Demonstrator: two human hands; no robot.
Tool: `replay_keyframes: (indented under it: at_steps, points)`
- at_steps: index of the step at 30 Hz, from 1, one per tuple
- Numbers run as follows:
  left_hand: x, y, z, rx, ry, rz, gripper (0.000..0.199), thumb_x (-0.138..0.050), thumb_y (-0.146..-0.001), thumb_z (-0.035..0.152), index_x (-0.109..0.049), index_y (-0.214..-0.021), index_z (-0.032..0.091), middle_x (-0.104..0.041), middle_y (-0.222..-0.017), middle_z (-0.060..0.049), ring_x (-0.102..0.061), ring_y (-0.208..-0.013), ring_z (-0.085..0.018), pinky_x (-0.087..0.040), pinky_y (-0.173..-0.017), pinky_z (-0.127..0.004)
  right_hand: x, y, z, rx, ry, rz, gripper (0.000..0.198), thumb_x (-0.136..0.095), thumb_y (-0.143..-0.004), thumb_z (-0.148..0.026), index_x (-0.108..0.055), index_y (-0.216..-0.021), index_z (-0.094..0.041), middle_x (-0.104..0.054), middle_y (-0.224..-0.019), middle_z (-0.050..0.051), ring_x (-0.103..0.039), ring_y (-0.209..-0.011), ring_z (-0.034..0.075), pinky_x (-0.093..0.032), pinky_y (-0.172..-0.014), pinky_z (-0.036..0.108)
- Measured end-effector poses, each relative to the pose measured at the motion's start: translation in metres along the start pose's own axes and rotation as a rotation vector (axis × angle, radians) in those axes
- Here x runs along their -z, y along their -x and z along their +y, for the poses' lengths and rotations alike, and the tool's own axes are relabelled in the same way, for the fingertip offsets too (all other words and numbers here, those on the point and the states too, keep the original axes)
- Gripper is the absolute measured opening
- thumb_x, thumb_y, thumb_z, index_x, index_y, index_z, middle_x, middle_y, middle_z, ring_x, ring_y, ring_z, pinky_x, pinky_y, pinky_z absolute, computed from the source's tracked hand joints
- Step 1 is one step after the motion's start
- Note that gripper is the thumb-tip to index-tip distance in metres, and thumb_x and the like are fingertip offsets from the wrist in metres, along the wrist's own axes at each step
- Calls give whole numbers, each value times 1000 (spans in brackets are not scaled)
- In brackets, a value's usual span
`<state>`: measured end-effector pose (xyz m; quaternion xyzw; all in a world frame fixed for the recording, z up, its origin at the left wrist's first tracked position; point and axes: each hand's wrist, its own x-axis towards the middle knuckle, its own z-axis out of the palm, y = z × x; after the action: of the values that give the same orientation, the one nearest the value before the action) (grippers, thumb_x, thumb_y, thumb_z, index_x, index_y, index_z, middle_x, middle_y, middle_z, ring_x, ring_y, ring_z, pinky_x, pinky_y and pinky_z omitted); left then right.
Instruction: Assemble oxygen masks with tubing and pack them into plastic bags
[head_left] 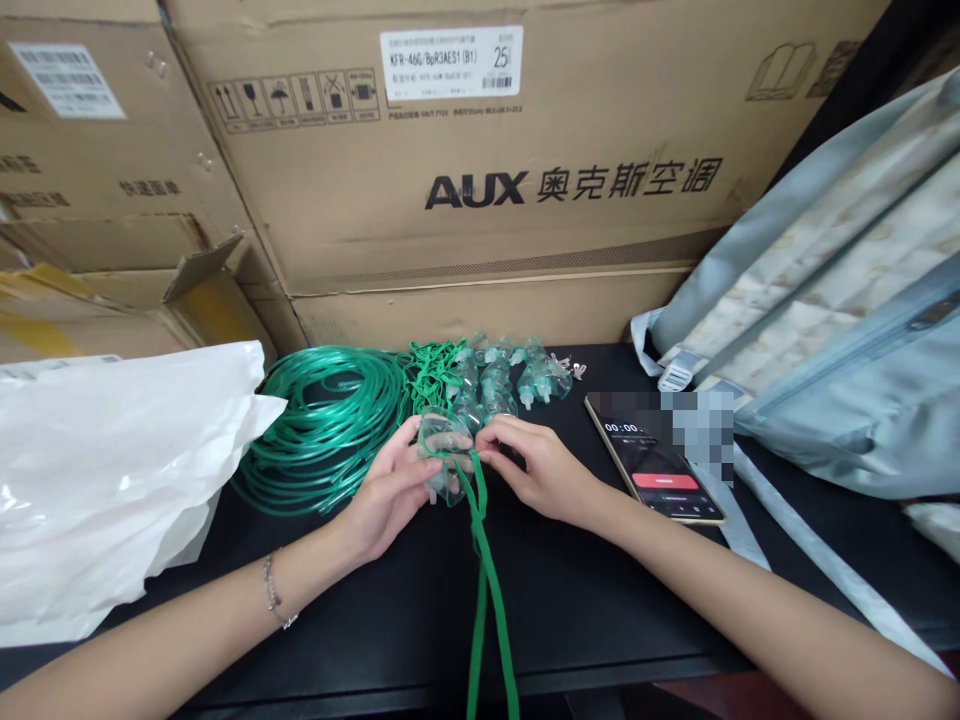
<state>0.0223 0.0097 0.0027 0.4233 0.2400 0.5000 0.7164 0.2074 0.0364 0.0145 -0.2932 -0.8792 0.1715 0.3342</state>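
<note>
Clear mask [448, 437] held by the left hand [390, 488], green strap [490, 570] being pinched by the right hand [538, 468]; it could be tugged loose if its dangling length is snagged.

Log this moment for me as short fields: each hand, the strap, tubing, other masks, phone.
Left hand: holding a clear mask
Right hand: pinching the green strap at the mask's edge
Strap run: two lengths trail toward the camera, out of the picture
Tubing: green coil, left of the mask
Other masks: several, beyond the hands, beside piled green straps
Phone: right side, on the black table, screen lit
</note>
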Motion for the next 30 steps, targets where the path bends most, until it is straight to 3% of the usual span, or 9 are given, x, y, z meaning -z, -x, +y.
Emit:
replay_keyframes:
  at_steps: [8,10,15,24,30]
  points:
    - [1,2,-2,-41,-70,9,29,-56,-78,8,-52,-104,20,-63,-100,-4,-58,-90,-15,-44,-74,-24,2,2,5,-103,82,-33,11,-45,-80,-8,-47,-74,-17,-49,-72,1,-47,-65,12,-40,-62,24]
    - [0,2,-1,-54,-94,3,29,-56,-78,8,-52,-104,20,-62,-101,-4,-57,-90,-15,-44,-73,-24,2,3,5,-90,75,-25,7,-47,-80,-10,-49,-81,-17,-51,-77,2,-48,-70,13,-43,-65,25]
    - [0,2,-1,-43,-119,-2,29,-58,-77,11,-51,-104,20,-62,-100,-4,-57,-90,-16,-44,-74,-25,2,4,5,1,69,-17,23,-48,-83,-16,-51,-106,-17,-54,-99,8,-50,-92,17,-44,-83,33]
    - [-2,2,0,-3,-101,25,29,-61,-75,14,-53,-102,20,-64,-97,-5,-58,-88,-18,-44,-73,-27,-1,2,7,17,-37,-2,24,-51,-83,-16,-54,-106,-18,-59,-95,7,-53,-91,16,-45,-82,35]
    - [-1,2,-1,-16,-109,8,27,-60,-75,13,-53,-100,20,-62,-98,-5,-58,-88,-17,-45,-70,-25,-2,1,7,2,-112,-1,11,-51,-83,-17,-58,-92,-16,-59,-89,6,-54,-85,15,-47,-77,33]
